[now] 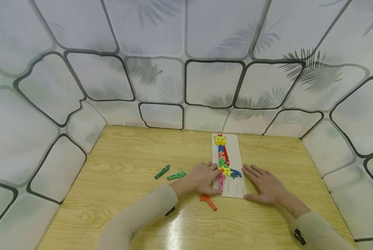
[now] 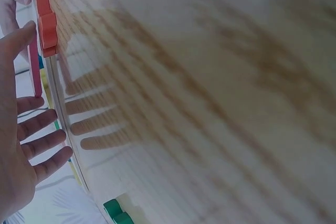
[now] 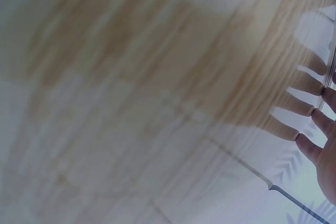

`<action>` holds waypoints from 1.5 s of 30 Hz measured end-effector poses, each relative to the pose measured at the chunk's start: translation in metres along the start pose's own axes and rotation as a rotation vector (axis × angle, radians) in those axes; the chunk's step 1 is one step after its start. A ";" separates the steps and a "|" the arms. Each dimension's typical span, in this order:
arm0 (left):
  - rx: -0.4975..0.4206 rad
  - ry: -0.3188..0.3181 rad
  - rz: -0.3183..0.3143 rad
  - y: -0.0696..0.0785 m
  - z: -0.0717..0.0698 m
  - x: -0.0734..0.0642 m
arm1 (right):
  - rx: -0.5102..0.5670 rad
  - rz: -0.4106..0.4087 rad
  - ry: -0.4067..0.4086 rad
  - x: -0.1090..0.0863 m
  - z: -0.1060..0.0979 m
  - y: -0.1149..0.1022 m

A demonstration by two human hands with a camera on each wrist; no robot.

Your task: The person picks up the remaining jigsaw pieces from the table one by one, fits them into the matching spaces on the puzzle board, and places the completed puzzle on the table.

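A giraffe jigsaw puzzle lies on a pale wooden board [image 1: 234,149], with its yellow head [image 1: 220,140] at the far end. Blue, red, pink, green and yellow pieces run down from it, and a blue piece [image 1: 235,173] sits at the right. My left hand [image 1: 205,177] is at the board's left edge, its fingers extended beside the pink leg piece [image 1: 221,183]. On the other side, my right hand [image 1: 265,184] rests with straight fingers, fingertips right at the board's right edge. Extended left fingers [image 2: 44,137] also show in the left wrist view.
An orange leg piece [image 1: 209,202] lies just below the left hand. Left of that hand are a green piece [image 1: 176,175] and a dark green piece [image 1: 162,172] on the wooden table [image 1: 127,149]. Patterned walls [image 1: 161,80] enclose the table at the back and sides.
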State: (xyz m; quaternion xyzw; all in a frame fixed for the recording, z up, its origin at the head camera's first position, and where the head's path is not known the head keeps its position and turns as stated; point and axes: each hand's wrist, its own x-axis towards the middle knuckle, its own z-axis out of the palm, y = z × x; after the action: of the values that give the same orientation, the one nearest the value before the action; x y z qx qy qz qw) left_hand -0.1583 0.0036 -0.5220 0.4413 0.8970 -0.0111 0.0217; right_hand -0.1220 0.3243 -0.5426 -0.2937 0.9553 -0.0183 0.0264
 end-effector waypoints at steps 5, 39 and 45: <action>0.005 -0.007 -0.003 0.001 -0.002 -0.001 | 0.001 0.004 -0.007 0.000 0.001 0.000; 0.025 -0.022 -0.017 0.004 0.003 0.002 | 0.002 0.013 -0.008 0.001 0.004 0.001; 0.043 -0.036 -0.021 0.005 0.002 0.002 | 0.000 0.008 -0.001 0.000 0.004 0.001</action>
State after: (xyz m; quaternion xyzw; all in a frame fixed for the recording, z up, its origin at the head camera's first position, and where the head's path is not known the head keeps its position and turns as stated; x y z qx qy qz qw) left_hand -0.1557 0.0083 -0.5245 0.4321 0.9005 -0.0386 0.0282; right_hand -0.1224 0.3247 -0.5463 -0.2901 0.9564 -0.0183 0.0269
